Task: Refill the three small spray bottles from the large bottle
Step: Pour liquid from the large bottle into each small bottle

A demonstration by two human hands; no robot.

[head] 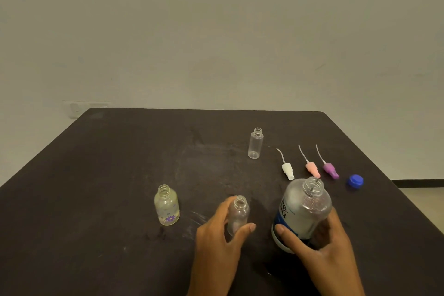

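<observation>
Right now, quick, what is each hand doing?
Left hand: fingers curled round the small clear plastic spray bottle.
Right hand: fingers gripping the large clear bottle with the blue label.

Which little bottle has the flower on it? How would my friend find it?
Start at the dark table and look to the near left. The flower bottle stands alone there, left of the left hand. Unlike the two plain clear small bottles, it has purple flowers printed on it.

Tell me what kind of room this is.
Probably a plain indoor workroom or office, though that's uncertain: a bare dark table pushed against a blank pale wall, with a wall socket plate just behind the table's far left corner.
</observation>
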